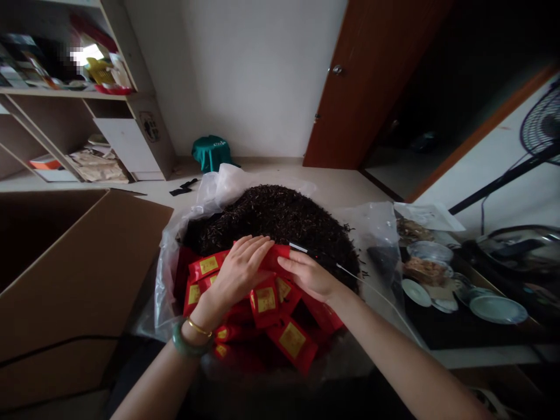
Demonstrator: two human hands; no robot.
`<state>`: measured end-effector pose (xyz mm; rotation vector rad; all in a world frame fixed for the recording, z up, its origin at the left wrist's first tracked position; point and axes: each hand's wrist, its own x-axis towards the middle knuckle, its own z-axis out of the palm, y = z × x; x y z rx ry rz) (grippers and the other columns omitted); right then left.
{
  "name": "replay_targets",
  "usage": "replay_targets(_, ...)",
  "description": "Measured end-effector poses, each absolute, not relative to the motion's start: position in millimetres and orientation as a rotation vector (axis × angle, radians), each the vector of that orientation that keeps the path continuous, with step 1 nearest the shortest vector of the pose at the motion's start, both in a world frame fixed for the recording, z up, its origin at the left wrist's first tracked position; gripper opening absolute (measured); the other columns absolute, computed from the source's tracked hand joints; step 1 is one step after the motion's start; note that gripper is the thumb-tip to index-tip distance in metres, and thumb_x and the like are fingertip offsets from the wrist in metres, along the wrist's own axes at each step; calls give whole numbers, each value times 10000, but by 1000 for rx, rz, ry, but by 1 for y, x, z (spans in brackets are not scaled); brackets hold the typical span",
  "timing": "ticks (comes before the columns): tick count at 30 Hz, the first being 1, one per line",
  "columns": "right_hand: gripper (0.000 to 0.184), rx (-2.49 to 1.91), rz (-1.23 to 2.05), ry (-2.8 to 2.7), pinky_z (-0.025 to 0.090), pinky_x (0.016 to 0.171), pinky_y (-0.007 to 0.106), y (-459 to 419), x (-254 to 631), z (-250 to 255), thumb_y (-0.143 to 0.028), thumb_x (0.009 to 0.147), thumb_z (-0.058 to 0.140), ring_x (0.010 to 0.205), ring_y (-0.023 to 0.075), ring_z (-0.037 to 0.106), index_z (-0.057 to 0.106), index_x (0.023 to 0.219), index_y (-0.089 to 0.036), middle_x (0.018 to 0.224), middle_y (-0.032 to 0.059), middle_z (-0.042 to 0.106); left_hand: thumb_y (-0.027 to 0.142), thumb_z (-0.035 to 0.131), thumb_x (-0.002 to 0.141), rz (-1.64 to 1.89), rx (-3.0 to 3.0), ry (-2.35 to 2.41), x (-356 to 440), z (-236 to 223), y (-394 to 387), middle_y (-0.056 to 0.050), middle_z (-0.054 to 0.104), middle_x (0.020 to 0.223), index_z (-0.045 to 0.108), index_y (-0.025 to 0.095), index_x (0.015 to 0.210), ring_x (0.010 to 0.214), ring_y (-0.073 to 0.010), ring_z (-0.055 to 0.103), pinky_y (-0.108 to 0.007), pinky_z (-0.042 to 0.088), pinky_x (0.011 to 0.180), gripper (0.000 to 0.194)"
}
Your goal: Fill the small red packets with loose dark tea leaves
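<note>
My left hand point(245, 265) lies over a red packet point(276, 254), its fingers stretched out close together. The other end of that packet is gripped by my right hand point(308, 275), thumb on the near face and fingers mostly hidden behind. Just beyond my right hand is a slim black device point(321, 256) with a pale strip, a small red light and a white cable point(371, 286); whether I touch it is unclear. Below my hands lie several red packets point(292, 340) with gold labels. Behind them rises a heap of dark, loose, twisted leaves point(280, 213), perhaps tea.
Clear plastic sheeting point(164, 280) surrounds the heap. An open cardboard box point(87, 280) stands left. At right, a dark tray point(420, 326) carries lids and bowls, near a fan point(545, 122). A green-covered bin point(212, 153) stands by the wall, shelves point(65, 92) at left, a brown door point(350, 99) behind.
</note>
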<state>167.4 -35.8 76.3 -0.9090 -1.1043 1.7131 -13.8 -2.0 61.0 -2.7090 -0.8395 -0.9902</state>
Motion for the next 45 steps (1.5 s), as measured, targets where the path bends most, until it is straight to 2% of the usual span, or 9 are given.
replay_targets(4,498,-926,1760,-1141,427,1022,426,-35,167,76,-591,689,721,1079,231,624,696,1005,-207,1077,49,718,374,638,835,-894,-2613,-998,-11,61,-8,-147,640,1251,522,153,1312,1153,-322,541,-459,439,928,539)
replay_targets(8,516,-815,1853,-1206,458,978,402,-36,166,78,-637,784,594,1088,222,611,679,1015,-183,1043,58,713,351,661,817,-836,-2687,-965,-9,60,-10,-135,660,1205,558,158,1266,1033,-283,582,-401,494,833,500)
replay_targets(21,586,-841,1818,-1361,443,990,437,-33,178,98,-686,816,500,1091,250,629,708,968,-160,997,98,738,333,711,775,-1130,-2662,-1045,-12,53,2,-112,710,1102,611,169,1198,1006,-266,583,-394,549,844,465)
replay_targets(25,661,-978,1641,-1435,419,1028,450,-11,210,104,-690,884,328,1140,240,621,685,1099,-177,1114,115,717,264,721,754,-1213,-2579,-1147,-20,57,9,-79,727,1063,631,189,1172,963,-245,596,-373,549,833,434)
replay_targets(29,519,-1608,1126,-1683,452,998,374,47,233,82,-462,975,312,1226,216,560,494,1352,-155,1370,155,553,308,738,738,-1290,-2470,-1269,-29,60,16,-57,740,956,650,194,1138,914,-235,603,-354,545,800,425)
replay_targets(33,803,-2083,881,-1968,338,1091,416,108,222,46,-376,809,666,1387,330,349,305,1476,-112,1505,236,339,314,761,714,-1295,-2426,-1295,-34,61,20,-59,739,903,664,179,1112,885,-235,591,-342,540,772,431)
replay_targets(37,1133,-2184,894,-2111,381,1037,472,133,189,22,-446,629,810,1358,408,353,167,1521,-174,1532,261,215,309,756,719,-1289,-2429,-1292,-36,61,21,-51,742,911,660,187,1118,880,-231,584,-339,536,771,429)
replay_targets(40,1032,-2151,873,-2300,415,995,479,132,166,11,-341,519,876,1321,402,387,384,1426,-309,1495,159,305,303,751,721,-1291,-2435,-1306,-36,61,22,-48,744,923,661,193,1115,877,-226,585,-332,533,771,419)
replay_targets(45,829,-2132,750,-2502,447,950,456,129,153,4,-156,500,848,1257,378,444,550,1257,-320,1391,110,399,283,750,712,-1274,-2467,-1351,-35,60,22,-40,745,921,665,195,1105,872,-218,584,-321,531,765,412)
